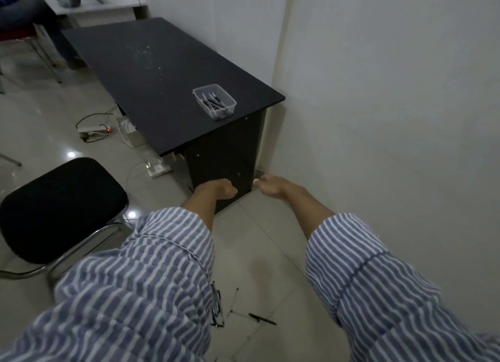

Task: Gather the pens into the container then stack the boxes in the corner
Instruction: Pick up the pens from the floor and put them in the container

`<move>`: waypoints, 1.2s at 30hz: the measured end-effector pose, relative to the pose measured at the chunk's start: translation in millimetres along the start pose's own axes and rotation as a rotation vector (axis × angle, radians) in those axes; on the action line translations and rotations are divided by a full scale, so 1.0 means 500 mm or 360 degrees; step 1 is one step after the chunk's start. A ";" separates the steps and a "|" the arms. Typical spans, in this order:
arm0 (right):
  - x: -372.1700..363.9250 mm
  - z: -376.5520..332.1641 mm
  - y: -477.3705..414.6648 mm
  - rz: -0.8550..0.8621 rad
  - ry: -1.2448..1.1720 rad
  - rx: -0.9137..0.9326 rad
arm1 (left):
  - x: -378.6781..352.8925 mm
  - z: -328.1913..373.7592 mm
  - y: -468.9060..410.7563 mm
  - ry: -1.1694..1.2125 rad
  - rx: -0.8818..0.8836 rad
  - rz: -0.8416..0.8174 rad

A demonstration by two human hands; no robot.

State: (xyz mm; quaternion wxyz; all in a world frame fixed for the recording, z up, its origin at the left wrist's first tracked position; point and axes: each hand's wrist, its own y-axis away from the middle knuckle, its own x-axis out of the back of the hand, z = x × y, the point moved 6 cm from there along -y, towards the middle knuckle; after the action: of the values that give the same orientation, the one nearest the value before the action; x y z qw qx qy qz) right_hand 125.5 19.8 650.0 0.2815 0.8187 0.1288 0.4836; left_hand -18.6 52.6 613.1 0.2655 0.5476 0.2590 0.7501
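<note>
Clearly I am only partway through. On the dark desk, near its corner by the wall, sits the clear plastic container, and I can see several pens lying in it already. That part looks begun, not finished: down on the tiled floor, between my two striped sleeves, more loose pens lie scattered, one dark one by itself and a small cluster half hidden at the edge of my left sleeve. Those have yet to go up to the container.

Both my arms are stretched forward and low, in front of the desk's side panel. My left hand is curled into a loose fist, fingers together, and I see nothing in it, though whatever might sit inside the fist is hidden from me. My right hand hangs with fingers drawn in and pointing down near the foot of the wall; it too seems empty, but I cannot tell for sure.

As for the boxes, I see none anywhere in view, so I judge that the stacking in the corner is wholly ahead of me. A black chair stands to my left, clear of the pens.
</note>
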 end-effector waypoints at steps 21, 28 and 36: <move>-0.195 0.248 -0.103 -0.0200 0.0499 0.0046 | -0.281 -0.012 -0.085 -0.0311 0.0106 -0.0018; -0.412 0.330 -0.294 -0.0143 0.0534 0.0010 | -0.466 -0.093 -0.278 -0.0409 0.0106 -0.0018; -0.682 0.411 -0.483 -0.0115 0.0591 0.0057 | -0.696 -0.181 -0.505 -0.0461 0.0076 0.0018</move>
State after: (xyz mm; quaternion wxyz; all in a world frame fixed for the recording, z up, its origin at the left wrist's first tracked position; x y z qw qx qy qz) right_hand 147.7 -18.9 186.2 0.2553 0.7151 0.2164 0.6136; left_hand 13.7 -10.7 179.6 0.2826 0.6578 0.2326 0.6582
